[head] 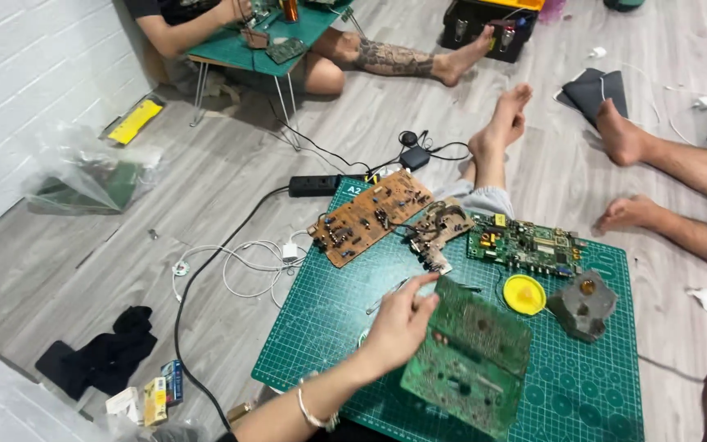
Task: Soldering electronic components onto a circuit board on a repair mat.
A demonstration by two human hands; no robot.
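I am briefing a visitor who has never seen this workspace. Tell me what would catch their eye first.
First, the left hand gripping a worn green circuit board, tilted up off the green cutting mat at the bottom centre. Behind it on the mat lie a brown circuit board and a green board, with a yellow round dish nearby. The bare feet of people sitting on the floor ring the mat.
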